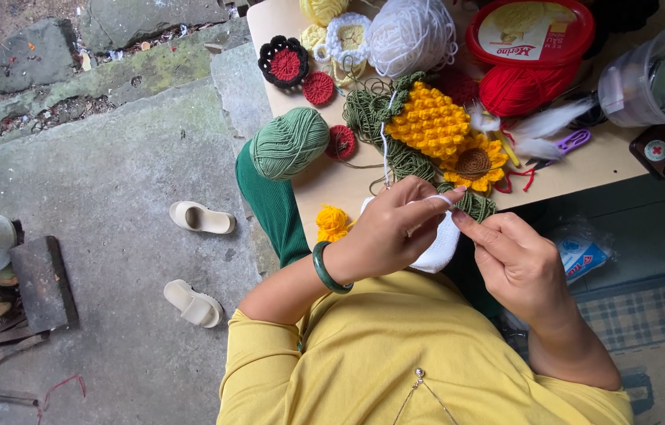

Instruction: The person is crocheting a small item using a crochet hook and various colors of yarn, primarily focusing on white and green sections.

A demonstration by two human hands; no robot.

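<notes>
Just below the table edge, the left hand (387,232) pinches the white crocheted piece (439,244) and tensions its yarn; the right hand (517,264) grips what seems a hook, mostly hidden. Mid-stitch, I'd say; next needs steady yarn tension.

Outdoors, flat daylight, no hard shadows. Below me a grey concrete floor (112,205), stained and w/ green moss patches. At 10–11 o'clock rough stone slabs (33,51) w/ dirt and leaf bits in the cracks btwn them. My bench (332,185) is pale wood, runs from 12 to 3 o'clock; its edge cuts diagonally across the view. Two cream sandals on the concrete at 9 o'clock: one (201,218) near the bench edge, the other (191,303) closer to me, well apart. Far at 8 o'clock a dark brick-like block (43,282) beside some scrap wood. At 4 o'clock a checked grey mat (647,315) on the floor.
</notes>
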